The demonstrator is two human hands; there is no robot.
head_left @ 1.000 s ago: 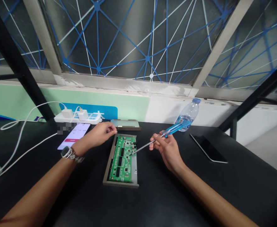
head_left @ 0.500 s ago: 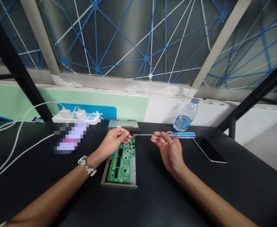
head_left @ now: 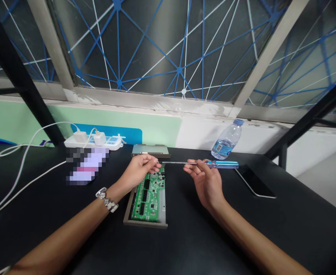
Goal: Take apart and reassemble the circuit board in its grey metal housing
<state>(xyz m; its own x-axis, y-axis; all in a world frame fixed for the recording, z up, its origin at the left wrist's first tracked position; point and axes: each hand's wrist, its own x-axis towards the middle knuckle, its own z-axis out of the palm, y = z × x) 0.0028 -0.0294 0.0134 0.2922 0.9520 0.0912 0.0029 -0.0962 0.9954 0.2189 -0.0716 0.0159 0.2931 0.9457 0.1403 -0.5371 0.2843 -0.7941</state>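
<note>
A screwdriver (head_left: 225, 164) with a clear blue handle lies level, its shaft pointing left. My right hand (head_left: 210, 185) is closed around the front of the handle, palm turned partly up. My left hand (head_left: 143, 168) pinches at the tip of the shaft; whatever sits between those fingertips is too small to make out. Below the left hand, a green circuit board (head_left: 146, 208) lies in an open metal casing (head_left: 145, 224). The far end of the board is partly hidden by the left hand. Behind it rests a grey metal cover (head_left: 150, 150).
A water bottle (head_left: 226, 141) leans near the wall at the back right, with a phone (head_left: 255, 181) lying in front of it. At the back left are a white power strip (head_left: 114, 143), white cables (head_left: 20, 164) and a blurred-out item (head_left: 89, 168). All stand on a black table (head_left: 196, 244).
The whole view has shifted very slightly. Both hands and the screwdriver keep nearly the same pose.
</note>
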